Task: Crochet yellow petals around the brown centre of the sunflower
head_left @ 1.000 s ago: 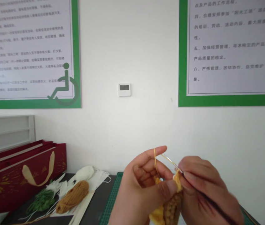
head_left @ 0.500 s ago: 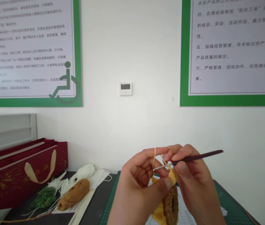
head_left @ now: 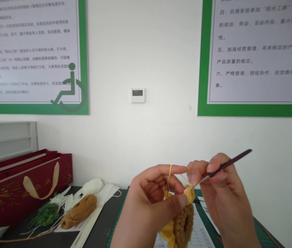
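My left hand [head_left: 152,199] pinches a crocheted piece [head_left: 184,225], yellow along its edge and brown below, between thumb and fingers. A strand of yellow yarn [head_left: 170,174] loops over its raised index finger and runs down to the stitches. In my right hand [head_left: 222,186] is a crochet hook [head_left: 230,163] with a dark handle, gripped between thumb and fingers. The hook's metal tip meets the yellow edge near my left thumb; whether it is inside a stitch I cannot tell. The lower part of the piece runs out of the picture.
Beneath my hands lie printed sheets [head_left: 200,229] on a green cutting mat [head_left: 261,234]. To the left are brown yarn [head_left: 80,210], green yarn [head_left: 44,214] and white yarn [head_left: 93,186]. Dark red gift bags [head_left: 32,193] stand behind them, against a white wall [head_left: 104,137].
My right hand has shifted right and tilted the hook more steeply. Its tip has drawn back from the yarn by the left fingers to the yellow edge. The left hand still pinches the piece.
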{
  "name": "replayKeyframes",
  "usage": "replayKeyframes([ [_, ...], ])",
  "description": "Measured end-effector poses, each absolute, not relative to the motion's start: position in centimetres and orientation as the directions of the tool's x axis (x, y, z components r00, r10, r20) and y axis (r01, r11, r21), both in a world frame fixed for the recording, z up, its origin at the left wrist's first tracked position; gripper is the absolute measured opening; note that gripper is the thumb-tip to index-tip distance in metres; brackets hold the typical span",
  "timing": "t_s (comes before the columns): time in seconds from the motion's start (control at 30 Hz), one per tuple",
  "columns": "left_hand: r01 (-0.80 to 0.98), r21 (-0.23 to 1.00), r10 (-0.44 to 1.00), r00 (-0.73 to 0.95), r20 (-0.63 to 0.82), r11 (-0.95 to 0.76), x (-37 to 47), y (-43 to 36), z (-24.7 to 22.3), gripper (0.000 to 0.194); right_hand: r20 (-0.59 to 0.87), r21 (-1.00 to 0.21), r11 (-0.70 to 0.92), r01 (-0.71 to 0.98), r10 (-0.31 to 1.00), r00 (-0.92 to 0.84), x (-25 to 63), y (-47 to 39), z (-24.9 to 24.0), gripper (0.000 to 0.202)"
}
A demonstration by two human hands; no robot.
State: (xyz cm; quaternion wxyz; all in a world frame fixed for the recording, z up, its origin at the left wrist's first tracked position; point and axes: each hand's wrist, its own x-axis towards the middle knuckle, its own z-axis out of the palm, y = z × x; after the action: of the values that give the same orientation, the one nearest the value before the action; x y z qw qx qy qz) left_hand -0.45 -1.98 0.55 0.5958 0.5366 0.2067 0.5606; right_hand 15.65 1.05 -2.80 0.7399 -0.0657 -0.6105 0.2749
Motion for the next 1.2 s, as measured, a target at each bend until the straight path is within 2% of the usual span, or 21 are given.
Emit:
replayKeyframes([
  [0.33,-0.478,0.854,0.884,0.284,0.372,-0.206,-0.4,-2.0,0.6,0.03,0.921,-0.328,0.92,-0.213,0.362,0.143,15.3,0.4,-2.9,0.008],
  [1.2,-0.492,0.816,0.874,0.199,0.444,-0.303,-0.2,-1.5,0.3,0.029,0.915,-0.275,0.944,-0.184,0.315,0.252,13.9,0.4,-3.3,0.004],
])
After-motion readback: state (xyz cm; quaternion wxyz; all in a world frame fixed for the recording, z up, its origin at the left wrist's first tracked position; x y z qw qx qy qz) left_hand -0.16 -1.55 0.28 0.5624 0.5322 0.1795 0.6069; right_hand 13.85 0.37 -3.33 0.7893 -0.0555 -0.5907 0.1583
